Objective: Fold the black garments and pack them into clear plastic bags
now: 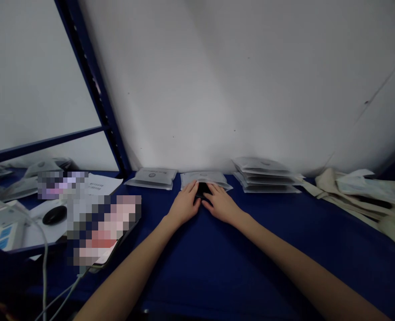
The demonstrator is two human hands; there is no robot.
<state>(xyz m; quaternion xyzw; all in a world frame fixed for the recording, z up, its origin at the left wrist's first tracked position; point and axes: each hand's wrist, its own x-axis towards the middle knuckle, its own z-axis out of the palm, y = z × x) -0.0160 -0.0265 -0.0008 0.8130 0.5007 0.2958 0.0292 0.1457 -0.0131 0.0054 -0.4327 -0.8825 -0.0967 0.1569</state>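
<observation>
My left hand and my right hand lie side by side at the back of the blue table, fingers stretched forward and thumbs pointing inward. Between them is a flat black item, partly covered by my fingers, so its kind cannot be made out. Both hands' fingertips reach the front edge of a frosted, see-through pouch that lies flat near the wall. Whether the black item is inside the pouch or only against its edge, I cannot tell.
Another frosted pouch lies to the left, and a stack of several pouches to the right. Beige cloth is heaped at far right. At left are a phone with a cable, a black oval object and papers.
</observation>
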